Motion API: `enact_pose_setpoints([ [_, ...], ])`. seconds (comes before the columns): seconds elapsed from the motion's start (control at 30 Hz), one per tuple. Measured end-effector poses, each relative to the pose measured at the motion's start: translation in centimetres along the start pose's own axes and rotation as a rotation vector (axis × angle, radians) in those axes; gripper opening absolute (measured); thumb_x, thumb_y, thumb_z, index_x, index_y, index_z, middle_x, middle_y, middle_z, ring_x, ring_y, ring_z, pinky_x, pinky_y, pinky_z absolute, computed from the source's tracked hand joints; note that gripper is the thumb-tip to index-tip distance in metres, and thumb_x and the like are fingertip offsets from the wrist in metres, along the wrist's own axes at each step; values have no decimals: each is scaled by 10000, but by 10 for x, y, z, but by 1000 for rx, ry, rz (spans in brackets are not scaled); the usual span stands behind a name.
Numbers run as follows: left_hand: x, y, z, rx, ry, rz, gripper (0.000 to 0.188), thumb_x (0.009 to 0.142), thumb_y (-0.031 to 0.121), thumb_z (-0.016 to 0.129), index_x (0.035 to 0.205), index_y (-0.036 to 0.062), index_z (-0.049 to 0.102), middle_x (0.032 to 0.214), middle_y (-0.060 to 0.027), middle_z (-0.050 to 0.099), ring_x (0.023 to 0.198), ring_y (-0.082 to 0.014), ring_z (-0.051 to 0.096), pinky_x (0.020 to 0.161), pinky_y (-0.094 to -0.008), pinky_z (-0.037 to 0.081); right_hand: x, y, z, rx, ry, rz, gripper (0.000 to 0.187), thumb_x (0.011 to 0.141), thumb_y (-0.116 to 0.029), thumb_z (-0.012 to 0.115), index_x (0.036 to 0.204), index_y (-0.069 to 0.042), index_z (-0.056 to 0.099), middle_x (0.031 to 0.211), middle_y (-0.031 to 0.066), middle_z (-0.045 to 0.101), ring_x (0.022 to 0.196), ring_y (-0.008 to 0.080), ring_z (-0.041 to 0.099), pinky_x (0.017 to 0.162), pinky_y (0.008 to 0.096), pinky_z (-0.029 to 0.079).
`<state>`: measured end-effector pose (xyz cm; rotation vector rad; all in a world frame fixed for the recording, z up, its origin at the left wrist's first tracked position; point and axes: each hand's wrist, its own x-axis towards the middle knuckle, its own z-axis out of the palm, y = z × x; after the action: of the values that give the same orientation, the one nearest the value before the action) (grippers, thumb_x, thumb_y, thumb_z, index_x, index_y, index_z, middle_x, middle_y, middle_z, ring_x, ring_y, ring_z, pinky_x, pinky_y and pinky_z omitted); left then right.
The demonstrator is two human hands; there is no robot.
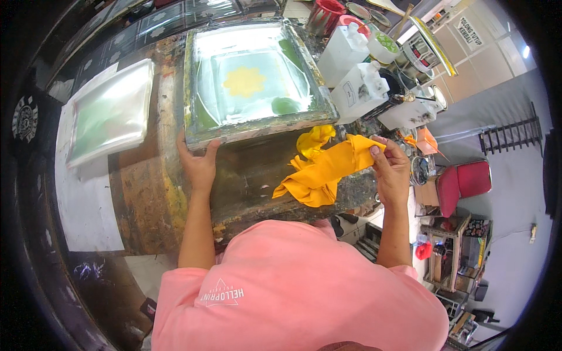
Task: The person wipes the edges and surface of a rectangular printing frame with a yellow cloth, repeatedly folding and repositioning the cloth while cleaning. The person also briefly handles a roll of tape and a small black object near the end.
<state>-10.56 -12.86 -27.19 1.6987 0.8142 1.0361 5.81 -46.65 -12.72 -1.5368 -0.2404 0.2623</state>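
Observation:
My left hand (199, 161) grips the near edge of a screen-printing frame (257, 126), which is tilted up over the stained print table (146, 199). The frame's mesh shows a yellow flower-like shape (244, 81) and green ink patches. My right hand (389, 167) holds a yellow cloth (322, 172) by one edge; the cloth hangs crumpled over the table's right side, just right of the frame.
White plastic jugs (357, 90) and ink tubs (325, 14) crowd the back right. A clear bag of green fabric (111, 111) lies on white paper at left. A red chair (465, 181) and cluttered shelves (451, 251) stand to the right.

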Motion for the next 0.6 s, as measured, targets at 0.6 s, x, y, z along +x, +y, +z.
enact_pose_setpoints([
  [0.6,-3,-1,4,-242,-34,-37,830,798,180,848,1428,-11,341,1335,-138,468,1233,-239,473,1051,-360,394,13,-6,12,415,-74,-123,39,869,-22,532,861,-42,500,965,134,643,767,216,641,825,386,572],
])
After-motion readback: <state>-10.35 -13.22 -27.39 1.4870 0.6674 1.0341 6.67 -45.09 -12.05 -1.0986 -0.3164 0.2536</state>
